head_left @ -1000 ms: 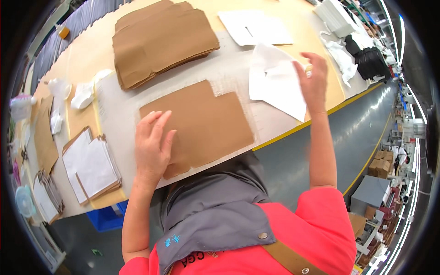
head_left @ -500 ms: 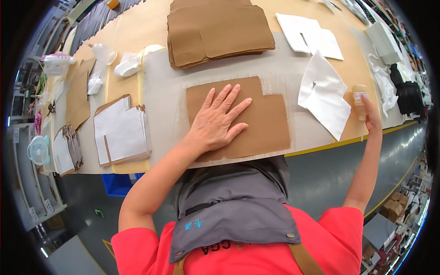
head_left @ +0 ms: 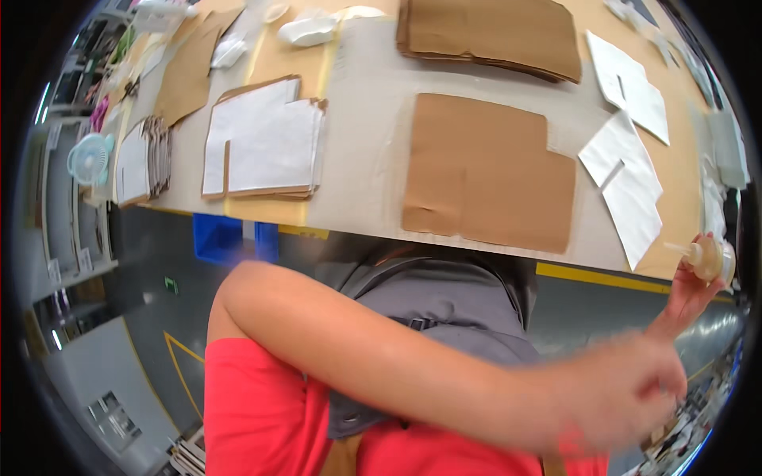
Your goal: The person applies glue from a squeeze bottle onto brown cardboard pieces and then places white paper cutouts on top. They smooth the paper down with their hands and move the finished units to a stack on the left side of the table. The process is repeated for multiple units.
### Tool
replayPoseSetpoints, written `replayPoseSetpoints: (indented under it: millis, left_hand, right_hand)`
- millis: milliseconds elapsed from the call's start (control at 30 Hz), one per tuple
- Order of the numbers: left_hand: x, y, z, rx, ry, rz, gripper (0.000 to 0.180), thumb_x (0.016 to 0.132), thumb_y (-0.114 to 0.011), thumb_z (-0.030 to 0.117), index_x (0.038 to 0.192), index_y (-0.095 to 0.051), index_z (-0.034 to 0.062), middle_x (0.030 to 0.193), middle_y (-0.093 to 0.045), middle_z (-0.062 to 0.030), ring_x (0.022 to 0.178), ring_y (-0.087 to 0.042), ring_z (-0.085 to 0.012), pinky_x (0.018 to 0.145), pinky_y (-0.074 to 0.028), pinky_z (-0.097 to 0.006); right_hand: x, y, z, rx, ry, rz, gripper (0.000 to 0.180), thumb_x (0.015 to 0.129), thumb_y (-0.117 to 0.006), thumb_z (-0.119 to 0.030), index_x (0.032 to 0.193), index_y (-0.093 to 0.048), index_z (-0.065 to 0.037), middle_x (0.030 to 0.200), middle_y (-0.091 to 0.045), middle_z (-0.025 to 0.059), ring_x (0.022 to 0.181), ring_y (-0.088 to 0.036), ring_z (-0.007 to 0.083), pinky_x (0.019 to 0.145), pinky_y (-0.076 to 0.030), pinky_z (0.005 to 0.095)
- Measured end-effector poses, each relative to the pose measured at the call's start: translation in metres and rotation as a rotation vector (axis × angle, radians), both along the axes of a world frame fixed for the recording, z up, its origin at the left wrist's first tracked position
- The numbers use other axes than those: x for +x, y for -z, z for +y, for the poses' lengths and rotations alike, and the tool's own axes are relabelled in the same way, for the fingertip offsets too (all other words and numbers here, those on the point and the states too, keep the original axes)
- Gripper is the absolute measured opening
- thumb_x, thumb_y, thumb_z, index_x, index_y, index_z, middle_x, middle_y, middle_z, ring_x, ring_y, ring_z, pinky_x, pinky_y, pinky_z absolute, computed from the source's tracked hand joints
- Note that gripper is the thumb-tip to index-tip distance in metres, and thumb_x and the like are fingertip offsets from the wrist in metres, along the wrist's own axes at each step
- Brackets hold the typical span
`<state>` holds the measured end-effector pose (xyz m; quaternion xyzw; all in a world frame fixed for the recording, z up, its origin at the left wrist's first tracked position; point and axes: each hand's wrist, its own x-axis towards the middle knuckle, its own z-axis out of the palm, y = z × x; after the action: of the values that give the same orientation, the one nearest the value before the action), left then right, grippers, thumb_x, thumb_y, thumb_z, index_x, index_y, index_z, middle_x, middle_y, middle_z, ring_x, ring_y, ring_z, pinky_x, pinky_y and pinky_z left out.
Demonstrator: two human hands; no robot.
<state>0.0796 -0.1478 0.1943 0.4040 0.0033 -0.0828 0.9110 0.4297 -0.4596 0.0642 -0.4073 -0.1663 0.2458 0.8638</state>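
My right hand (head_left: pixel 692 295), at the table's right edge, grips a small translucent glue bottle (head_left: pixel 718 262) with a pale nozzle, tipped so the nozzle points left. My left arm reaches across my body, and the left hand (head_left: pixel 623 389) is close below my right forearm. Its fingers are smeared by motion. On the table in front of me lies a flat brown sheet (head_left: pixel 488 170) with a notched upper right corner and a crease near its lower left; neither hand touches it. Two white slotted pieces (head_left: pixel 623 186) lie just right of it.
A thick stack of brown sheets (head_left: pixel 492 36) lies beyond the single one. To the left are a stack of white-faced pieces with brown edges (head_left: pixel 266 147) and a smaller stack (head_left: pixel 143 163). A light blue fan (head_left: pixel 90 159) stands at far left; a blue bin (head_left: pixel 218 238) is under the table.
My left hand has lifted off the brown sheet and swung right across my body. The bottle in my right hand has turned sideways. The view has shifted, so table items appear further right.
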Motion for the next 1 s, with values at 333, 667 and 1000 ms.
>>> replayPoseSetpoints:
  millis: [333,667,1000]
  left_hand:
    - [-0.058,0.005,0.048,0.28,-0.271,-0.341,0.031,0.092,-0.067,0.007,0.122,-0.066,0.0023,0.101,-0.068,-0.0117,0.093,-0.066,-0.0255,0.083,-0.052,-0.035]
    - [-0.104,0.178,0.125,1.715,-0.614,-0.117,0.024,0.082,-0.077,0.004,0.104,-0.074,0.0091,0.107,-0.068,-0.0046,0.102,-0.063,-0.025,0.088,-0.047,-0.036]
    - [-0.095,0.189,0.133,1.734,-0.706,-0.099,0.029,0.08,-0.08,0.012,0.108,-0.073,0.0121,0.111,-0.066,-0.002,0.104,-0.061,-0.0242,0.086,-0.044,-0.037]
  right_hand:
    - [-0.147,0.012,0.187,-0.007,0.073,0.2,0.073,0.085,-0.081,-0.039,0.144,-0.049,-0.009,0.143,-0.055,0.0139,0.129,-0.054,0.0377,0.085,-0.06,0.0342]
    - [-0.172,0.035,0.216,-0.119,0.047,0.212,0.071,0.084,-0.081,-0.043,0.14,-0.052,-0.011,0.134,-0.062,0.0057,0.117,-0.061,0.0222,0.085,-0.058,0.0316]
    - [-0.192,0.028,0.245,-0.256,0.037,-0.01,0.079,0.085,-0.08,-0.049,0.146,-0.048,-0.011,0.138,-0.06,0.006,0.12,-0.061,0.0208,0.094,-0.057,0.0363]
